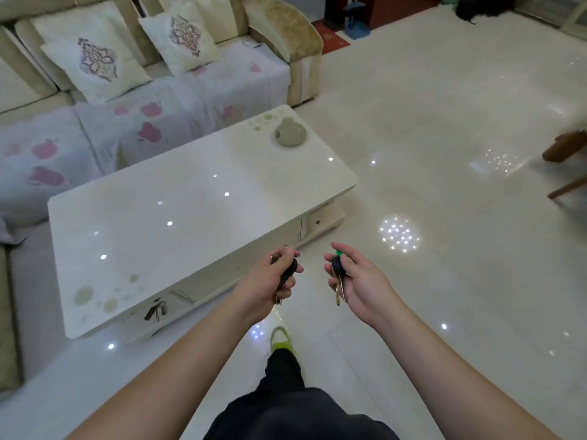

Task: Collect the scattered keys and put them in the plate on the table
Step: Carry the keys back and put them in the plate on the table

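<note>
My left hand (273, 279) is closed around a bunch of keys with a black fob (289, 268) and a metal ring. My right hand (359, 274) grips another bunch of keys (338, 281) with a black head, a green tag and a brass key hanging down. Both hands hover over the floor just off the front right side of the white coffee table (178, 211). A beige, apple-shaped plate (290, 134) sits at the table's far right end, well away from both hands.
A cream sofa (158, 74) with patterned cushions and a floral cover runs behind the table. Glossy white floor tiles (444, 122) stretch to the right. Wooden chair legs (568, 166) show at the right edge. My foot in a yellow-green shoe (280, 339) is below.
</note>
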Demonstrator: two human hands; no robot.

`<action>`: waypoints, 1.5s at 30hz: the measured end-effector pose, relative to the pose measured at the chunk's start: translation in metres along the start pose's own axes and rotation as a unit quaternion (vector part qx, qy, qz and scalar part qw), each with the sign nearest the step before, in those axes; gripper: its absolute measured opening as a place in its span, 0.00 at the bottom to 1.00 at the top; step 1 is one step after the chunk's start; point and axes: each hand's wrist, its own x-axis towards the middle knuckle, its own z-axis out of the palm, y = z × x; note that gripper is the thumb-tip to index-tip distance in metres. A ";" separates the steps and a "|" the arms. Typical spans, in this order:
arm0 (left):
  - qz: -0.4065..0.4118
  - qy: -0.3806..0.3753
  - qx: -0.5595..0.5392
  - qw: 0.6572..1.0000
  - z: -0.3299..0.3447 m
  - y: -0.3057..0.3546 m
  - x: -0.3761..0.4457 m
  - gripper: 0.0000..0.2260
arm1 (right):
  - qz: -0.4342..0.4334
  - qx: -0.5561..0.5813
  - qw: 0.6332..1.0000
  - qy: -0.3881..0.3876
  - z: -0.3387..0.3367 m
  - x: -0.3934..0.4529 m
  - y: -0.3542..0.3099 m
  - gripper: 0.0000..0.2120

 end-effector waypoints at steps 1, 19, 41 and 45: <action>0.000 -0.002 -0.005 1.000 -0.005 0.010 0.015 0.08 | 0.000 0.000 1.000 -0.001 0.009 0.016 -0.007 0.13; -0.025 -0.100 -0.056 0.993 0.046 0.142 0.236 0.12 | -0.055 -0.051 0.997 0.035 0.010 0.188 -0.149 0.12; 0.037 -0.020 -0.055 0.998 0.248 0.263 0.486 0.06 | -0.037 -0.088 0.994 -0.055 -0.120 0.443 -0.426 0.14; 0.042 0.022 -0.098 0.994 0.244 0.273 0.532 0.05 | -0.023 -0.116 0.991 -0.066 -0.107 0.492 -0.457 0.15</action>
